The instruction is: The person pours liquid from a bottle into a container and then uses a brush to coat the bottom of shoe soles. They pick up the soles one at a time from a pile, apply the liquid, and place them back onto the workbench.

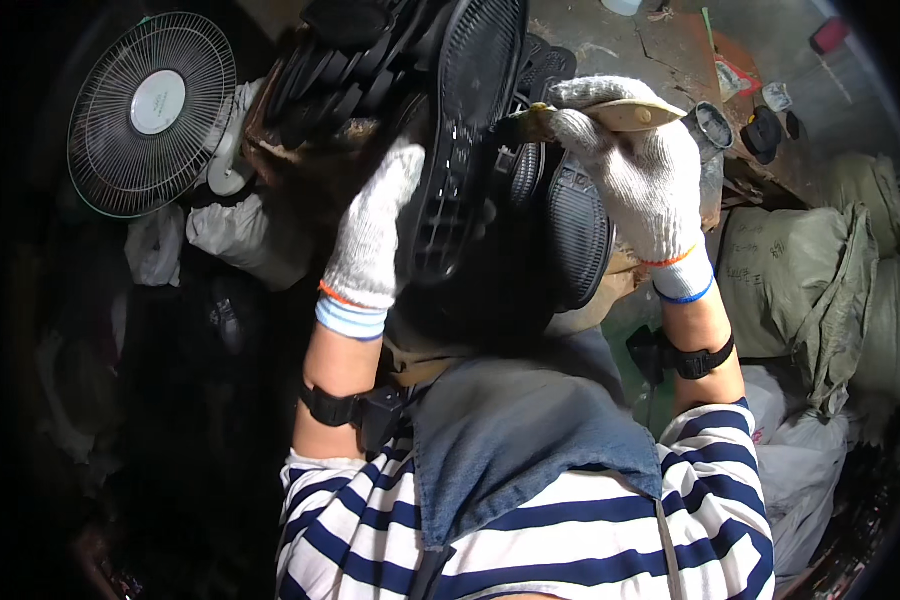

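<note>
Left hand (370, 235) grips one black shoe sole (460, 150); right hand (635, 170) clenches one wooden-handled tool (620, 115).

Dead centre sits the shoe sole (460, 150), standing on edge, with the left hand (370, 235) at its seven o'clock and the right hand (635, 170) at its three o'clock. The knife (620, 115) lies in the right hand, its tip touching the sole. Behind the sole, at twelve o'clock, a stack of soles (340, 70) piles up. The fan (152, 112) stands at ten o'clock. Sacks (800, 280) crowd in at four o'clock, below the worktop (670, 50) at one o'clock.
</note>
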Tool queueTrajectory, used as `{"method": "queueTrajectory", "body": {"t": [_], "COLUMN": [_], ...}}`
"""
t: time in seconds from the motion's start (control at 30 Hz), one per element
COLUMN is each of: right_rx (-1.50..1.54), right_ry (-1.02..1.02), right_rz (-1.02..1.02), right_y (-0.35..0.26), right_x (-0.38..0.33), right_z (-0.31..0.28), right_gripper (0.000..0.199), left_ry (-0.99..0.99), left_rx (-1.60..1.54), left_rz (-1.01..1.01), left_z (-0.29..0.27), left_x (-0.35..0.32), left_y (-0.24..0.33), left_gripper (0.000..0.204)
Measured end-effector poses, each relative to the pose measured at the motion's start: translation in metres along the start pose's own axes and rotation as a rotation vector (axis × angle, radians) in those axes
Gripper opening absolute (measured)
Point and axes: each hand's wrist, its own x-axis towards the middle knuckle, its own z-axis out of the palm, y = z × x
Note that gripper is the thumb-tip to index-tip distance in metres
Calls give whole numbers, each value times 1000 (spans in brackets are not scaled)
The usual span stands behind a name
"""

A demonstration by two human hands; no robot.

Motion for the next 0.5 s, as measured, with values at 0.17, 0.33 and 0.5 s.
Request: {"method": "queueTrajectory", "body": {"t": [0.17, 0.33, 0.5], "right_rx": [-206, -465, -573], "right_ry": [62, -9, -175], "right_rz": [-257, -541, -650], "right_y": [17, 9, -3], "right_x": [6, 16, 10], "right_z": [-21, -37, -45], "right_gripper": [17, 22, 22], "left_ry": [-176, -281, -431], "left_rx": [-18, -182, -330], "left_rz": [-95, -262, -316], "left_z": [-1, -20, -35], "left_x": [-16, -32, -61], "left_y": [2, -10, -15], "left_gripper": [56, 59, 50]}}
